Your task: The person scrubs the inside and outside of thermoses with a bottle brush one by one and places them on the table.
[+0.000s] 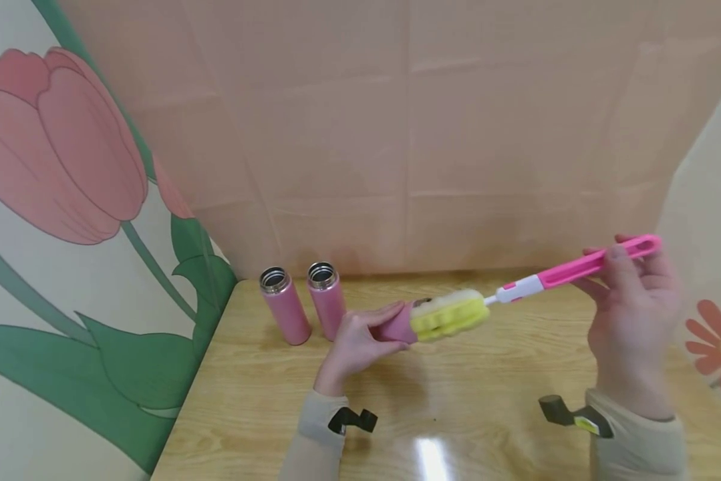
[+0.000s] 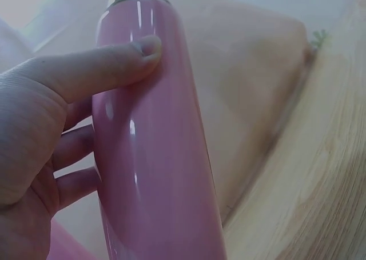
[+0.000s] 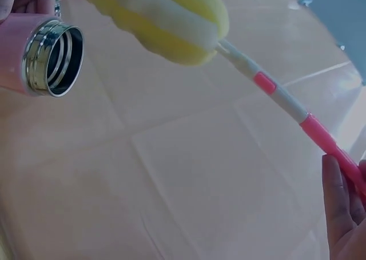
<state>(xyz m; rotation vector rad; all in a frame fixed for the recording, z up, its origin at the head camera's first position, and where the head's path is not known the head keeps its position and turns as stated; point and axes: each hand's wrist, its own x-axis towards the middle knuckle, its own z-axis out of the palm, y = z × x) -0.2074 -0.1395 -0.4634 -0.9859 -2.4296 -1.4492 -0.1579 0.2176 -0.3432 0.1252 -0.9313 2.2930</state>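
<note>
My left hand (image 1: 355,344) grips a pink metal bottle (image 2: 157,157), thumb across its front near the neck and fingers round the far side. The bottle is lidless and tilted, its silver threaded mouth (image 3: 54,57) facing right in the right wrist view. In my right hand (image 1: 631,314) is a bottle brush with a pink looped handle (image 1: 577,268), pinched between thumb and fingers. Its yellow and white sponge head (image 3: 166,20) is outside the bottle, beside the mouth; in the head view the sponge overlaps the bottle's end.
Two more lidless pink bottles, one at the left (image 1: 288,310) and one beside it (image 1: 326,300), stand upright on the wooden table (image 1: 246,414). A pinkish cloth (image 1: 336,147) hangs behind the table. The left wall (image 1: 11,280) bears a painted tulip.
</note>
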